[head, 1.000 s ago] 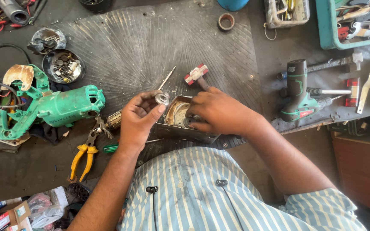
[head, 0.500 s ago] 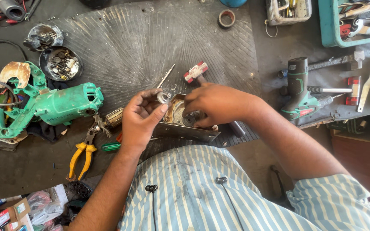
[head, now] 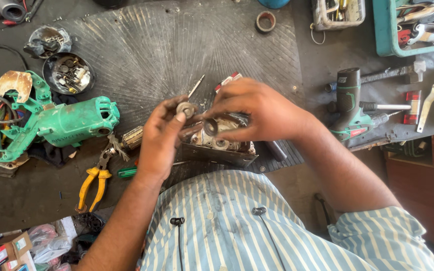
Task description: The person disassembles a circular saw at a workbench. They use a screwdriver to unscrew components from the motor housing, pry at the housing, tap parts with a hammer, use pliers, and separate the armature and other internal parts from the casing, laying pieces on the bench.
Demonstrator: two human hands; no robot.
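— What's he got there, close in by his shirt?

— A grey metal gear housing (head: 219, 145), sitting on the ribbed rubber mat (head: 141, 45) right under both hands. His left hand (head: 159, 138) has its fingertips pinched shut on a small round metal disc (head: 185, 109), held up just above the housing. The right hand (head: 262, 113) is curled over the top of the housing, fingers closed on a dark ring-shaped part (head: 210, 126) just right of the disc and a touch lower. How tightly, I cannot tell.

— And around that?

— Left of the pinching hand, yellow-handled pliers (head: 92, 183) and a green screwdriver handle (head: 126, 172), then a motor armature (head: 131, 138) touching the nose of a green power tool body (head: 61, 123). A thin metal pin (head: 195, 86) pokes out just beyond the disc. Right of the grip, well apart, a green cordless drill (head: 350, 108)

— Further off?

— Beyond the left hand, a round dish of small parts (head: 69, 73); past the right, a roll of tape (head: 265, 21) and a teal tray of tools (head: 413, 25)
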